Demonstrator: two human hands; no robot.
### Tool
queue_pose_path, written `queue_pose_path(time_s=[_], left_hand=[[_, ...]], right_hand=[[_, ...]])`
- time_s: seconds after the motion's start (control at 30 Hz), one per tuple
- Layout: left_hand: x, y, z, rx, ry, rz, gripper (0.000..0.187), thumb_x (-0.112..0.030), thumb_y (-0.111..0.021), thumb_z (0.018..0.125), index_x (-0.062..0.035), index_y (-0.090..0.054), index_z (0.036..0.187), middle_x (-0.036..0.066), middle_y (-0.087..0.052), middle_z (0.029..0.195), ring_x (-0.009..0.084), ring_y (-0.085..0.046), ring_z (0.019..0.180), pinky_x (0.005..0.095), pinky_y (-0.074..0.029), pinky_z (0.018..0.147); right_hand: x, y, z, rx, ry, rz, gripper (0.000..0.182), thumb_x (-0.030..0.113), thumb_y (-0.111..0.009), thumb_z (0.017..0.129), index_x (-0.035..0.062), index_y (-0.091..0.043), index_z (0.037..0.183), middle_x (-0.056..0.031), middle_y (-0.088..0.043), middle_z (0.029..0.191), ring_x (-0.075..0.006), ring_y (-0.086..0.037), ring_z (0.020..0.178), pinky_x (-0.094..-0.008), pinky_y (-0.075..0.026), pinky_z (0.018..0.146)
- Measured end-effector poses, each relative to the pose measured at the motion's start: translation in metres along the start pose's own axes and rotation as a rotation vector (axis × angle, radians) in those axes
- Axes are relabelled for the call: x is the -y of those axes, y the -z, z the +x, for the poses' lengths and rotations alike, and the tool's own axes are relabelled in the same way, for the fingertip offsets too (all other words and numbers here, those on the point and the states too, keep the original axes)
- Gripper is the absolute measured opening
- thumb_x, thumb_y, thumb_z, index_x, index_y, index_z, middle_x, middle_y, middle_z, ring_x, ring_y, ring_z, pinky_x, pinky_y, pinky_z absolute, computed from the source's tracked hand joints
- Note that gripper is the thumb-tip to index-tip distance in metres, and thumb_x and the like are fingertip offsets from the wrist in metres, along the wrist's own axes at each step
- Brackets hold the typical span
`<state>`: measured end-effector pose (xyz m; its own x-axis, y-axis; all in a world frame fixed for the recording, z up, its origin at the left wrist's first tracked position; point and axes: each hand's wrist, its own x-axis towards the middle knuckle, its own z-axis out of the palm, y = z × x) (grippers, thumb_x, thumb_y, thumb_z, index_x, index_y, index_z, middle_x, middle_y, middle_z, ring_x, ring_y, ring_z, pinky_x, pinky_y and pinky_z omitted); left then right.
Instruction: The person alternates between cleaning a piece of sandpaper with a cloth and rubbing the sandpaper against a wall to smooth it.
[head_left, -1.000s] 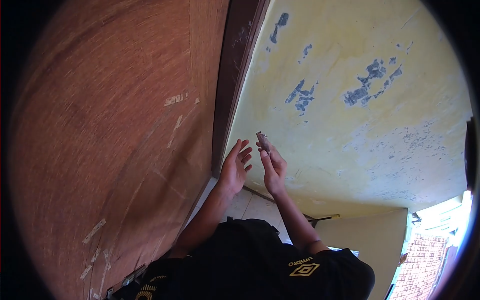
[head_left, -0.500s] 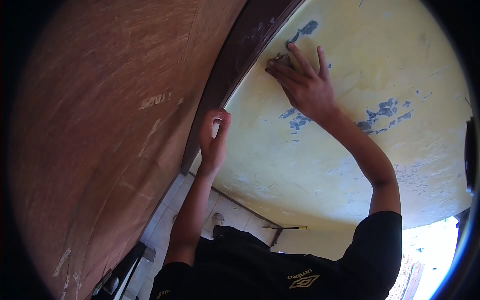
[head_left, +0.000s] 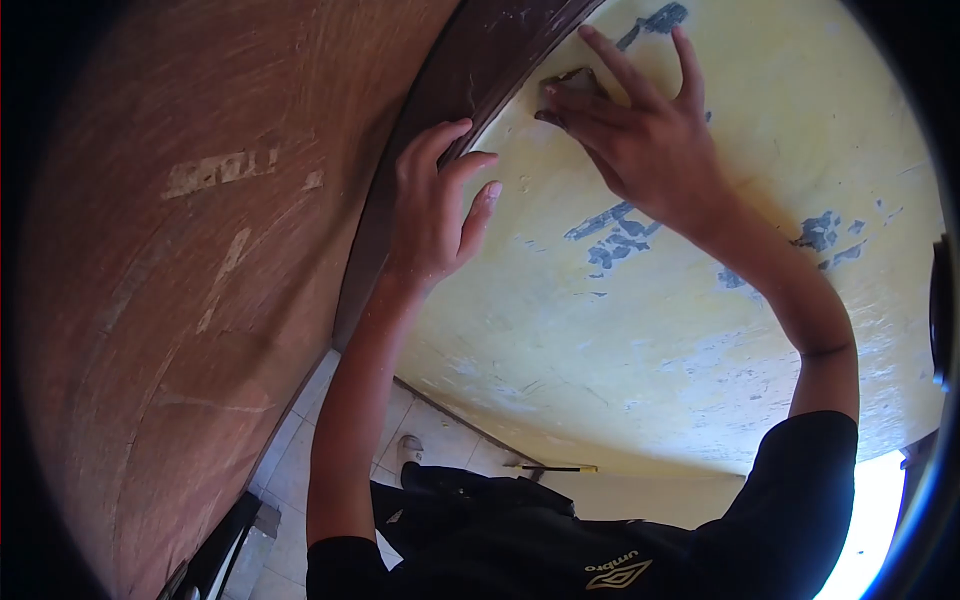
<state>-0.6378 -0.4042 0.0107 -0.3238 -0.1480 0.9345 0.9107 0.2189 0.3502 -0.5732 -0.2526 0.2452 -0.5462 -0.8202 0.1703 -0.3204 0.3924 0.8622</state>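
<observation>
My right hand (head_left: 655,145) is pressed to the yellow wall (head_left: 480,330), close to the dark door frame (head_left: 440,100). Thumb and lower fingers pinch a small, brownish-grey folded piece that looks like sandpaper (head_left: 572,84) flat against the paint; two other fingers stick out. Part of the piece is hidden under the fingers. Bare grey patches (head_left: 620,240) with flaked edges lie below this hand. My left hand (head_left: 435,205) is up beside the frame, fingers apart and curved, holding nothing. Its upper fingertip appears to touch the frame's edge.
A brown wooden door (head_left: 200,300) with pale scuffed strips fills the left side. Below are floor tiles (head_left: 290,470), a foot in a light shoe (head_left: 409,450) and a thin black-and-yellow stick (head_left: 558,469) by the wall's base. Bright light enters at lower right.
My left hand has risen along the frame and its fingers have spread from a curl. My right hand stays at the wall with the piece, slightly higher in view; the view has shifted.
</observation>
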Motion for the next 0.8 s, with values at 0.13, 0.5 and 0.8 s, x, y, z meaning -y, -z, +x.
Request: queue_pose_path(time_s=[0.13,0.5,0.8], left_hand=[[0.008,-0.021,-0.004,-0.057,-0.054,0.087,0.057,-0.033,-0.079,0.098,-0.0031,-0.057,0.141,0.019,-0.045,0.152,0.0405,-0.041,0.138,0.0531,-0.038,0.115],[0.019,-0.031,-0.009,-0.040,-0.131,0.232,0.095,-0.075,-0.065,0.095,0.0025,-0.051,0.149,0.018,-0.041,0.153,0.0403,-0.040,0.138,0.0553,-0.037,0.119],[0.017,-0.027,-0.009,-0.023,-0.166,0.236,0.097,-0.076,-0.064,0.095,0.0045,-0.051,0.147,0.020,-0.040,0.152,0.0398,-0.038,0.139,0.0546,-0.037,0.119]], right_hand=[[0.008,-0.011,-0.005,0.007,0.100,0.034,0.020,0.027,-0.072,0.094,0.0293,-0.086,0.109,0.0177,-0.077,0.124,-0.0136,-0.046,0.151,-0.0639,-0.029,0.125],[0.035,-0.020,-0.024,0.064,-0.106,-0.074,0.021,0.030,-0.069,0.100,0.0387,-0.083,0.114,0.0215,-0.076,0.128,-0.0140,-0.044,0.154,-0.0607,-0.027,0.121],[0.066,-0.035,-0.030,0.057,-0.165,-0.062,0.025,0.034,-0.070,0.098,0.0395,-0.082,0.119,0.0230,-0.073,0.135,-0.0123,-0.040,0.157,-0.0652,-0.014,0.127]])
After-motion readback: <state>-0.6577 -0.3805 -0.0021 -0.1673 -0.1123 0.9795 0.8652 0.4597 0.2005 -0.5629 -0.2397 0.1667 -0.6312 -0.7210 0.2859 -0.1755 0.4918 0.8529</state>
